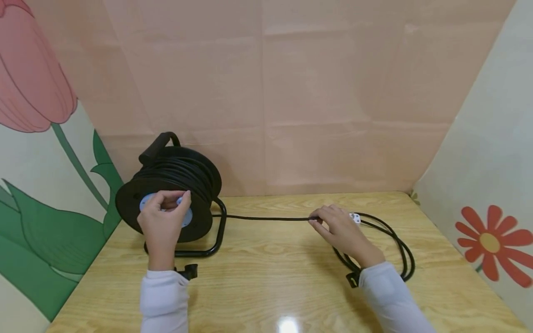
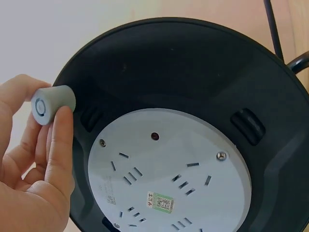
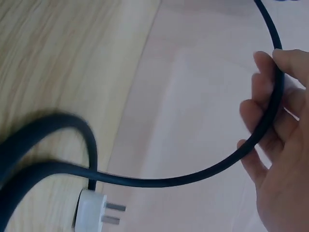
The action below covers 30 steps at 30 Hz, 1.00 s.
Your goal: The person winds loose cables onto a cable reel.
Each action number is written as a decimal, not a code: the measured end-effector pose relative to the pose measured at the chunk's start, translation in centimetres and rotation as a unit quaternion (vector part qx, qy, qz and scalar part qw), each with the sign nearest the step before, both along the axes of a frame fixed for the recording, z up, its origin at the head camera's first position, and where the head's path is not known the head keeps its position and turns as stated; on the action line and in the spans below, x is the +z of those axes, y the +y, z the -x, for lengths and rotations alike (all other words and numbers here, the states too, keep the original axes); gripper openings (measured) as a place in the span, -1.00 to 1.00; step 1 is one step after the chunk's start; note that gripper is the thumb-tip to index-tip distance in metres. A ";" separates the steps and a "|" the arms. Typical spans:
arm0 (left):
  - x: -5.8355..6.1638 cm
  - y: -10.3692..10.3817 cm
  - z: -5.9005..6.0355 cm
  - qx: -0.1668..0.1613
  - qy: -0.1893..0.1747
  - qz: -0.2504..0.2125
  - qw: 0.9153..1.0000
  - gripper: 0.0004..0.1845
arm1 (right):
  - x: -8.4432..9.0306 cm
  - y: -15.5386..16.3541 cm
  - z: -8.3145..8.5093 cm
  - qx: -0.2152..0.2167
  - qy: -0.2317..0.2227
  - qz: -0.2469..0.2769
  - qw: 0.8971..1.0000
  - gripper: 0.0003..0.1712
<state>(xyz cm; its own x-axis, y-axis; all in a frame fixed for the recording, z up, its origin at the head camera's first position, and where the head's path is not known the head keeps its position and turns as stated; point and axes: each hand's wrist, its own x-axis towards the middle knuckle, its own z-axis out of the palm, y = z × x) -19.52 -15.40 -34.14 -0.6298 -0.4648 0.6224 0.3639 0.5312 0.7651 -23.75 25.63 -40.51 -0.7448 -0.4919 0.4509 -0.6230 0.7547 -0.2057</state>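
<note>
A black cable reel (image 1: 143, 185) stands on a tubular frame at the left of the table. My left hand (image 1: 161, 226) pinches the pale cylindrical knob (image 2: 54, 102) near the rim of the reel's front flange between thumb and fingers. A light disc (image 2: 159, 164) with slots and screws fills the middle of that flange. From the reel a black cable (image 1: 266, 218) runs right to my right hand (image 1: 341, 231), whose thumb and fingers hold it. Past that hand the loose end lies in loops, with a white two-pin plug (image 3: 91, 212) beside them.
The black frame (image 1: 222, 226) reaches out under the reel on its right side. A carry handle (image 1: 156, 149) tops it. The wooden table (image 1: 266, 277) backs onto a pink wall covering (image 1: 266, 115). Flower-painted panels (image 1: 491, 243) flank both sides.
</note>
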 end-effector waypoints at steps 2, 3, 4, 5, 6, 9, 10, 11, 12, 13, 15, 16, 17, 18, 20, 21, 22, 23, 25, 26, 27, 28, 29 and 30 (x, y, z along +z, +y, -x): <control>0.0 0.0 -0.1 0.000 -0.011 0.001 1.000 -0.74 | -0.4 0.0 0.2 -0.027 0.003 -0.021 0.999 -0.81; 0.0 0.1 -0.1 -0.001 -0.014 0.001 1.000 -0.73 | -0.6 -0.1 0.2 -0.042 0.002 -0.031 0.999 -0.78; 0.0 0.1 -0.1 -0.001 -0.018 0.001 1.000 -0.73 | -0.8 -0.1 0.3 -0.056 0.003 -0.042 0.998 -0.76; -0.1 0.2 -0.2 -0.002 -0.021 0.002 1.000 -0.72 | -1.0 -0.2 0.3 -0.068 0.003 -0.052 0.996 -0.72; -0.1 0.3 -0.2 -0.003 -0.024 0.002 1.000 -0.71 | -1.1 -0.2 0.3 -0.078 0.004 -0.060 0.995 -0.68; -0.1 0.4 -0.2 -0.008 -0.032 0.006 0.999 -0.70 | -1.3 -0.5 0.2 -0.095 0.008 -0.062 0.994 -0.65; -0.1 0.4 -0.2 -0.009 -0.036 0.009 0.999 -0.69 | -1.3 -0.6 0.2 -0.096 0.011 -0.062 0.993 -0.66; -0.2 0.4 -0.2 -0.010 -0.040 0.011 0.999 -0.69 | -1.4 -0.7 0.3 -0.096 0.013 -0.061 0.993 -0.67; -0.2 0.4 -0.3 -0.010 -0.043 0.012 0.999 -0.69 | -1.5 -0.8 0.3 -0.094 0.016 -0.060 0.994 -0.69; -0.3 0.5 -0.3 -0.011 -0.046 0.013 0.999 -0.69 | -1.6 -0.9 0.4 -0.089 0.018 -0.060 0.994 -0.70; -0.5 0.5 -0.3 -0.015 -0.051 0.016 0.998 -0.70 | -1.8 -1.3 0.5 -0.079 0.022 -0.064 0.995 -0.73; -0.6 0.6 -0.3 -0.018 -0.055 0.017 0.998 -0.70 | -1.8 -1.4 0.5 -0.076 0.024 -0.066 0.995 -0.73; -0.7 0.6 -0.3 -0.022 -0.060 0.020 0.998 -0.70 | -1.8 -1.6 0.5 -0.073 0.025 -0.065 0.995 -0.73; -0.8 0.7 -0.3 -0.026 -0.066 0.022 0.997 -0.70 | -1.8 -1.7 0.6 -0.071 0.023 -0.064 0.995 -0.73; -0.9 0.7 -0.3 -0.033 -0.084 0.028 0.995 -0.68 | -1.8 -2.1 0.7 -0.067 0.012 -0.058 0.996 -0.73; -0.9 0.7 -0.4 -0.034 -0.097 0.032 0.994 -0.67 | -1.7 -2.3 0.8 -0.066 0.007 -0.056 0.996 -0.72; -0.9 0.6 -0.4 -0.035 -0.110 0.037 0.993 -0.66 | -1.7 -2.4 0.9 -0.067 0.000 -0.056 0.996 -0.72; -0.9 0.6 -0.5 -0.035 -0.122 0.043 0.991 -0.65 | -1.7 -2.6 1.1 -0.065 -0.005 -0.057 0.996 -0.72; -0.9 0.5 -0.6 -0.038 -0.143 0.054 0.988 -0.64 | -1.7 -3.0 1.5 -0.064 -0.017 -0.059 0.996 -0.70; -0.8 0.4 -0.7 -0.041 -0.150 0.061 0.986 -0.63 | -1.7 -3.2 1.7 -0.064 -0.020 -0.059 0.996 -0.70; -0.8 0.4 -0.7 -0.044 -0.156 0.069 0.984 -0.61 | -1.7 -3.3 2.0 -0.066 -0.025 -0.058 0.996 -0.68; -0.7 0.4 -0.7 -0.048 -0.162 0.076 0.983 -0.60 | -1.6 -3.5 2.1 -0.067 -0.031 -0.052 0.996 -0.68; -0.7 0.3 -0.8 -0.051 -0.168 0.081 0.981 -0.59 | -1.6 -3.6 2.4 -0.068 -0.037 -0.044 0.996 -0.67; -0.6 0.2 -0.8 -0.054 -0.173 0.085 0.980 -0.58 | -1.6 -3.7 2.6 -0.070 -0.043 -0.035 0.996 -0.66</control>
